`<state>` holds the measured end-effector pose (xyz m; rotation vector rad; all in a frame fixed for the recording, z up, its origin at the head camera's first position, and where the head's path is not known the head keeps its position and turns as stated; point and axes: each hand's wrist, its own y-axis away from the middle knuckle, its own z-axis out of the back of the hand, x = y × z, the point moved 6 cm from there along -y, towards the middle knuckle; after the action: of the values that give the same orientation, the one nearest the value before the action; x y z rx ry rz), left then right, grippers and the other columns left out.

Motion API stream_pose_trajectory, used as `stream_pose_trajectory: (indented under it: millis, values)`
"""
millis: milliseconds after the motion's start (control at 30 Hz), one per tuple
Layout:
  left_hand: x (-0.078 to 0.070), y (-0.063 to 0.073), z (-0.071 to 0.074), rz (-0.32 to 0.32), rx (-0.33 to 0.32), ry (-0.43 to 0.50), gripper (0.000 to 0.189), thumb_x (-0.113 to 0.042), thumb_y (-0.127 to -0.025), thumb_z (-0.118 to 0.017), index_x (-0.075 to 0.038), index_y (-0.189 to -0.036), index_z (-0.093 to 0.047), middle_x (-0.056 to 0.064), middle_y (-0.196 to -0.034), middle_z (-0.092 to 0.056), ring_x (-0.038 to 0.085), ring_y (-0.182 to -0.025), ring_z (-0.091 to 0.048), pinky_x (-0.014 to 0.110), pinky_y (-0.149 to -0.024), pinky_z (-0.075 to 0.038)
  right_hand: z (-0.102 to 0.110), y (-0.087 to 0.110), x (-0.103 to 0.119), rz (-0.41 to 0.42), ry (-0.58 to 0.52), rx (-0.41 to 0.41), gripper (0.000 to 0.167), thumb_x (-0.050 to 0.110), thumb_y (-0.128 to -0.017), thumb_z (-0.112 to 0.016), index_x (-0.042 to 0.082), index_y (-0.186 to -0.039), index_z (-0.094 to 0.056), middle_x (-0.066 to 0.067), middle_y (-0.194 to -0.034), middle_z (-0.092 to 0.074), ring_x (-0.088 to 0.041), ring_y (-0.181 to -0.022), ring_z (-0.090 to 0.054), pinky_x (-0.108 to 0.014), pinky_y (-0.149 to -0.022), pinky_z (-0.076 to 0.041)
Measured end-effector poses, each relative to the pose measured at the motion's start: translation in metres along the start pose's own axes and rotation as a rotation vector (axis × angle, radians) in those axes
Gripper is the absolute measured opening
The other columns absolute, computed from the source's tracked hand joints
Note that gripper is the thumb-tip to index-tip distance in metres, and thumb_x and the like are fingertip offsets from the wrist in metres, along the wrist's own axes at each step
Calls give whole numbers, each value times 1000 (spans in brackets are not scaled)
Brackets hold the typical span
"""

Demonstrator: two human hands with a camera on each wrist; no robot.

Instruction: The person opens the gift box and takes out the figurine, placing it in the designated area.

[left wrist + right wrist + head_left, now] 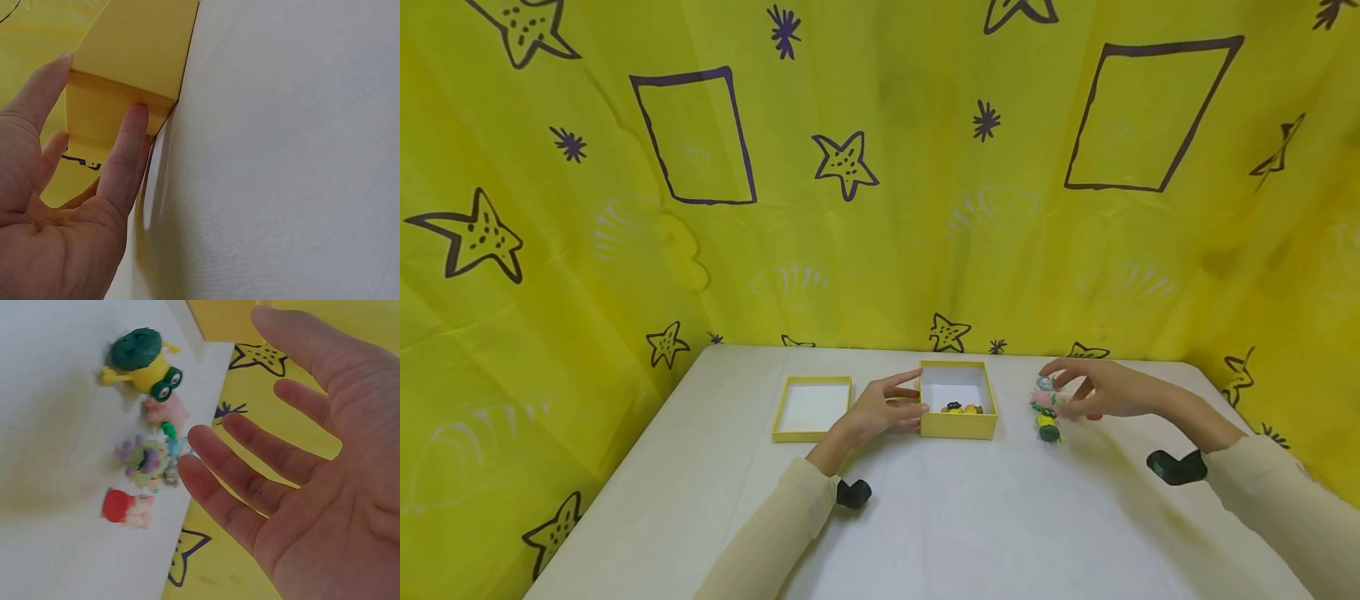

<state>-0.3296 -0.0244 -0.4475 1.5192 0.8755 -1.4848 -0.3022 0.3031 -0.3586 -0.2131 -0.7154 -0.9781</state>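
A yellow box (pixel 958 427) with a white inside stands upright on the table; a few small figurines (pixel 962 408) lie in it. My left hand (pixel 883 407) rests its extended fingertips against the box's left wall, and in the left wrist view the thumb touches an upper corner. Over a cluster of small toys to the right of the box hovers my right hand (pixel 1105 389), fingers spread and holding nothing. Among them are a yellow-and-green figurine with big eyes (pixel 156 365), a pink figurine (pixel 167 411), a pale green and purple figurine (pixel 145 461) and a red-and-pink figurine (pixel 127 508).
To the left of the box, a yellow-rimmed lid (pixel 811 437) lies with its white inside facing up. A white cloth covers the table (pixel 970 525). Behind it hangs a yellow curtain (pixel 895 250) printed with stars.
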Motion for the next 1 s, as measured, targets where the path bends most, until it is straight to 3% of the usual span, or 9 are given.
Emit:
stream_pose_trajectory:
  millis: [300,533,1000]
  values:
    - [0,0,1,-6,4,15,74,-6,-90,-80,-18,-155,-48,19,-136,-58,24,-103,-71,37,-87,-62,11,-7,22,-43,86,-24,61,38,-93,-77,11,-143,-53,-22,-137,-57,-30,-110,-64,-40,-77,-61]
    - [0,-1,1,-12,8,17,74,-6,-90,-80,-19,-155,-48,20,-137,-58,24,-102,-71,37,-87,-62,13,-12,36,21,117,-23,62,35,-92,-79,9,-143,-54,-22,-134,-60,-31,-107,-66,-42,-79,-62]
    - [0,1,1,-4,4,3,74,-7,-89,-81,-21,-155,-49,19,-138,-58,24,-104,-71,36,-87,-62,8,-34,55,63,145,-10,61,32,-92,-79,9,-143,-54,-19,-131,-62,-28,-104,-66,-43,-81,-61]
